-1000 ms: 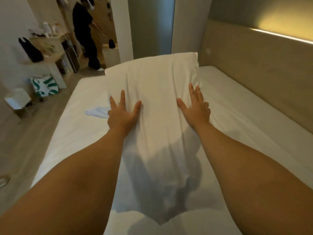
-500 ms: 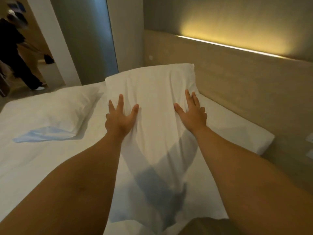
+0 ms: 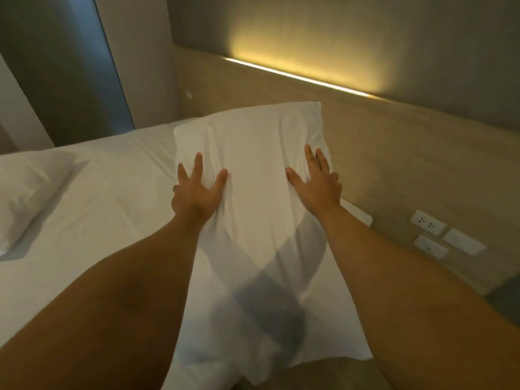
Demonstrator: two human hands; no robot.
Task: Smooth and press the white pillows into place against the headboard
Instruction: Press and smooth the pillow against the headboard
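A long white pillow point(image 3: 253, 153) lies on the bed in front of me, its right edge close to the beige headboard point(image 3: 394, 153). My left hand point(image 3: 197, 192) rests flat on the pillow's left part with fingers spread. On the pillow's right edge my right hand point(image 3: 315, 184) lies flat, fingers together and pointing away from me. Neither hand grips the fabric. A second white pillow point(image 3: 25, 192) lies at the far left on the white sheet point(image 3: 107, 220).
Wall sockets and switches point(image 3: 439, 235) sit low on the headboard panel at the right. A lit strip point(image 3: 295, 77) runs along the headboard's top. A grey wall column point(image 3: 70, 66) stands beyond the bed's far side.
The view has swung to the right toward the headboard. The pillow under my hands now lies closer to the headboard. Both hands stay flat on it.
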